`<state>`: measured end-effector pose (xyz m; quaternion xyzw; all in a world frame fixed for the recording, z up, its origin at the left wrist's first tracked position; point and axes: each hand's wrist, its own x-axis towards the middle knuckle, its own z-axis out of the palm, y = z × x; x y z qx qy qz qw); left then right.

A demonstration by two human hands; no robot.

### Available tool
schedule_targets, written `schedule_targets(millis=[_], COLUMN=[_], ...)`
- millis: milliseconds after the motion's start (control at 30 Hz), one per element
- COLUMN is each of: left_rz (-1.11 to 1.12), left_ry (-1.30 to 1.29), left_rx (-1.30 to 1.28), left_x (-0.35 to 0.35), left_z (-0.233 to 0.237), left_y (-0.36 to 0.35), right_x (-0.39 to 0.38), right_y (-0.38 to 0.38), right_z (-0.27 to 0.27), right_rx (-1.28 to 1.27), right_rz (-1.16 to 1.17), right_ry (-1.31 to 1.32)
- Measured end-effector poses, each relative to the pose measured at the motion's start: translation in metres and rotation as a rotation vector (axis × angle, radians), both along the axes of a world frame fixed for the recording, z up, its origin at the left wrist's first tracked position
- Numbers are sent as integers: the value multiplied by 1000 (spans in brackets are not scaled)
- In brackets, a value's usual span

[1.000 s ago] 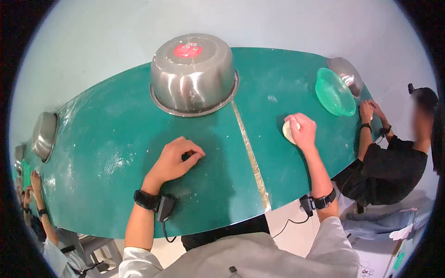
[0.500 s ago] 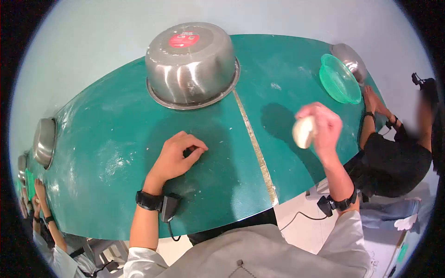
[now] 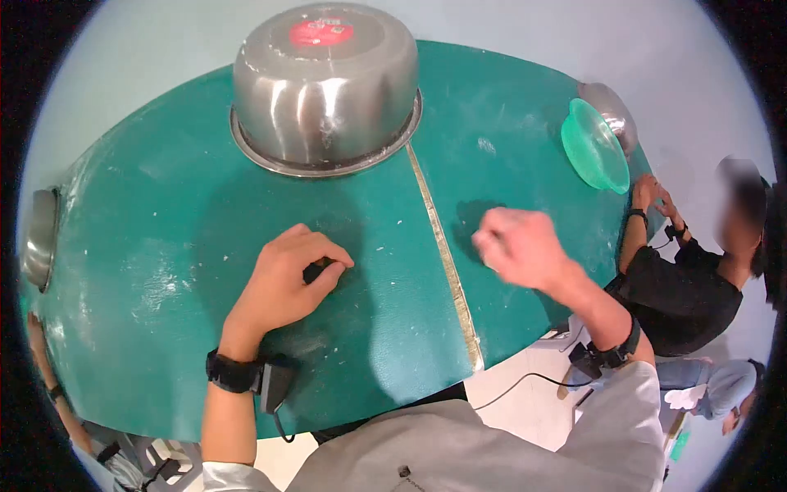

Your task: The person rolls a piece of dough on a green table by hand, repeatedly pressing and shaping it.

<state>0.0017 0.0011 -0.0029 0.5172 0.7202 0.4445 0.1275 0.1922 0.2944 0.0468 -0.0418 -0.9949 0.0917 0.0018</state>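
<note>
My left hand (image 3: 287, 279) rests low over the green table (image 3: 426, 328), its fingers curled and the thumb tip drawn close to the index finger. Nothing shows in the gap between them. To the right of the table's seam, my right hand (image 3: 525, 250) is closed with its back toward me, slightly blurred. The pale, rounded piece of dough it held a moment ago is hidden from this side. Ahead of my left hand, a large steel basin (image 3: 324, 107) stands upside down, a red label (image 3: 321, 32) on its base.
A pale strip (image 3: 443, 254) marks the table's seam. At the far right lie a green plastic basket (image 3: 596, 156) and a steel bowl (image 3: 611, 115), near a person in black (image 3: 680, 295). Another steel bowl (image 3: 41, 238) and a person's arm (image 3: 61, 402) are at the left edge.
My right hand has swung left and down toward the table and turned over, so the dough no longer shows. My left hand keeps its curled pose. The whole view has shifted slightly.
</note>
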Motion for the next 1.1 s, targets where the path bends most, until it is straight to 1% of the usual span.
schedule_targets(millis=[33, 67, 133, 167, 233, 300, 333, 400, 433, 500, 533, 600, 633, 667, 733, 800, 867, 900, 933, 1000, 1033, 1100], left_rz=[-3, -5, 0, 0, -1, -8, 4, 3, 10, 23, 25, 21, 24, 31, 35, 39, 15, 17, 21, 21, 14, 20], left_ry=[10, 18, 12, 27, 15, 15, 20, 41, 10, -9, 2, 17, -1, -20, -9, -7, 18, 13, 13, 8, 12, 9], left_rx=[4, 0, -7, 1, -16, -30, -33, -45, -77, -108, -79, -41, -50, -60, -50, -39, -46, -45, -35, -29, -26, -21], left_x=[-1, -1, 0, 0, -1, 1, 1, 2, 3, 4, 4, 3, 3, 3, 3, 4, 2, 2, 3, 3, 2, 1], left_z=[1, 0, 0, 2, 7, 8, 7, 9, 11, 12, 10, 8, 7, 7, 10, 9, 9, 10, 9, 8, 7, 5], left_y=[1, 0, 1, 4, 5, 6, 6, 5, 4, 2, 3, 3, 2, 1, 2, 3, 3, 4, 4, 3, 3, 2], right_x=[-8, -15, -30, -38, -60, -86, -95, -100, -95, -90, -84, -63, -51, -42, -29, -10, 6, 15, 20, 32, 37, 49], right_y=[-9, -14, -14, 0, 24, 51, 65, 82, 86, 89, 88, 76, 74, 75, 77, 85, 73, 69, 59, 35, 30, 26], right_z=[-11, -14, -12, -18, -33, -49, -50, -53, -57, -59, -58, -53, -47, -47, -51, -35, -12, -6, -5, -6, -3, 5], right_rx=[99, 87, 229, 185, 127, -33, -32, -516, -523, -1039, -1042, -894, -946, -943, -654, -491, -641, -662, -661, -478, -475, -233], right_rz=[118, 118, 155, 163, 67, -201, -214, -603, -609, -677, -678, -488, -437, -431, -297, -387, -523, -591, -591, -447, -445, -132], right_ry=[175, 159, 17, 73, 315, 506, 518, 694, 710, 813, 827, 574, 450, 455, 610, 647, 628, 562, 554, 451, 448, 311])
